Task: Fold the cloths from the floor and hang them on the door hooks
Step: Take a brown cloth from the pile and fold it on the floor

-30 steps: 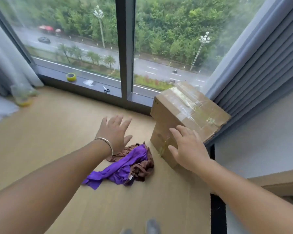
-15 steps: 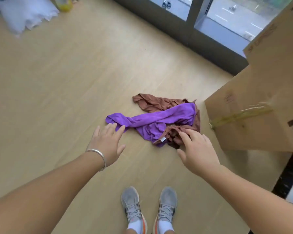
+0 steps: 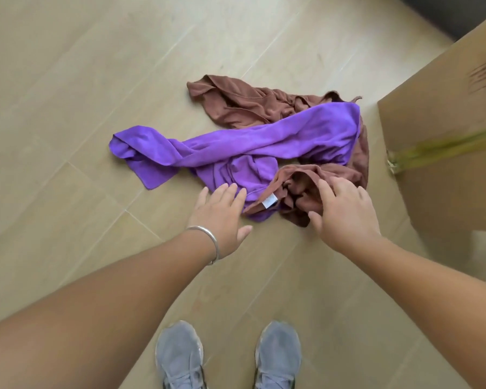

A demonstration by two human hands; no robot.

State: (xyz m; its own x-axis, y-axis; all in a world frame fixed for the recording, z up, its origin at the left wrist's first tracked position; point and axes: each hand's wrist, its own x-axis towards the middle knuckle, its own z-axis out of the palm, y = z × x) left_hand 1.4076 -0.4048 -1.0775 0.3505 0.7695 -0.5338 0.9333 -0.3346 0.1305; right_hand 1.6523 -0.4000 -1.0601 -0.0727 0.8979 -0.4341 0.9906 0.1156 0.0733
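both hands spread wide, holding nothing: left hand (image 3: 221,213) at the purple cloth (image 3: 253,144), right hand (image 3: 344,213) over the brown cloth (image 3: 244,103) on the floor (image 3: 68,94).

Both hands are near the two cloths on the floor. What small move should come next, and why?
Probably the right hand should close its fingers on the brown cloth and lift it. That hand already lies over the cloth's near bunched edge with fingers spread, gripping nothing. The purple cloth lies across the brown one, so the open left hand, beside its near edge, may need to hold it down.
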